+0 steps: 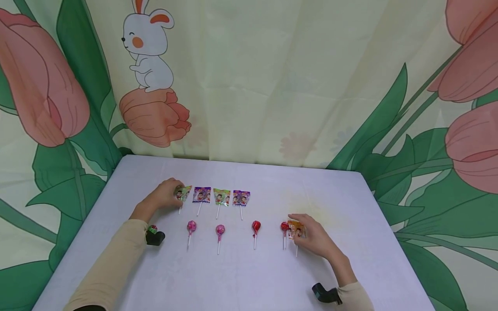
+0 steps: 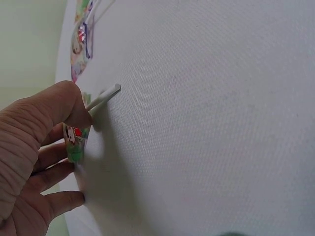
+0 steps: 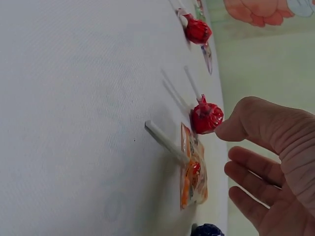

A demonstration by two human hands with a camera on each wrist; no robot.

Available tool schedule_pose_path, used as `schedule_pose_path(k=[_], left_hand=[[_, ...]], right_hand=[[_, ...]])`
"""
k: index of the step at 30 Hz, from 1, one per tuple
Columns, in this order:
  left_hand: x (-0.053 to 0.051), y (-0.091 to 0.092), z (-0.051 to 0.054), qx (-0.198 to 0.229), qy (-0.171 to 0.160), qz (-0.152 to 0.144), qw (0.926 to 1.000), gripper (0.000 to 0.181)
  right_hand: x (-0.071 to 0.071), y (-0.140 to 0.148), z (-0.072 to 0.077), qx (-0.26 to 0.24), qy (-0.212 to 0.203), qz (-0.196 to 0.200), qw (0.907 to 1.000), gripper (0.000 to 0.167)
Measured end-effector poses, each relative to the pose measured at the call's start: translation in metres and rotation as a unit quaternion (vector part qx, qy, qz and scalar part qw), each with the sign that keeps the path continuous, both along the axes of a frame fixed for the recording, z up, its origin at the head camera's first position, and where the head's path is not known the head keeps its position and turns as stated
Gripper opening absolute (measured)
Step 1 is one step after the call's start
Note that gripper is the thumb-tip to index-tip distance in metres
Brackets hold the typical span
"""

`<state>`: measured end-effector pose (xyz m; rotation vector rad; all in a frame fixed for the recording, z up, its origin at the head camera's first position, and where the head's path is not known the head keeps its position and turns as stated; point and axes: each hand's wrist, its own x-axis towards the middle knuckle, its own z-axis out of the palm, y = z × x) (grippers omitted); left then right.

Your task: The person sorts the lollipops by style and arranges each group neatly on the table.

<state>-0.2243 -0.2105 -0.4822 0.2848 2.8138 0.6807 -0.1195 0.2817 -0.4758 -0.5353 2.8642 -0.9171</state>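
My left hand [image 1: 168,195] pinches a flat lollipop in a green wrapper [image 1: 183,193] at the left of the back row. Its white stick [image 2: 106,97] pokes out past the thumb in the left wrist view. My right hand [image 1: 314,235] hovers over a flat lollipop in an orange wrapper [image 3: 194,172], thumb and fingers spread apart. Near its thumb tip is a round red lollipop [image 3: 206,117]; whether they touch I cannot tell. A dark blue round lollipop [image 3: 207,230] shows at the bottom edge of the right wrist view.
Flat lollipops in purple [image 1: 201,195], green [image 1: 222,197] and purple [image 1: 241,198] wrappers continue the back row. Round pink [image 1: 191,226], pink [image 1: 220,230] and red [image 1: 256,226] lollipops lie in front. A green-and-red one [image 1: 153,229] is partly hidden by the left wrist camera.
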Motion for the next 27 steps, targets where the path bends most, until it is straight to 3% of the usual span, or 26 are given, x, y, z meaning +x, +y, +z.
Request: schedule_pose_path(k=[14, 27], left_hand=[[-0.0004, -0.0001, 0.0010, -0.005, 0.001, -0.004, 1.0000, 0.062], [-0.0019, -0.0008, -0.0011, -0.006, 0.002, -0.004, 1.0000, 0.062]], right_hand=[[-0.0018, 0.0070, -0.0017, 0.082, -0.046, 0.017, 0.9955, 0.064], [-0.0077, 0.0056, -0.0046, 0.125, -0.014, 0.019, 0.9918, 0.061]])
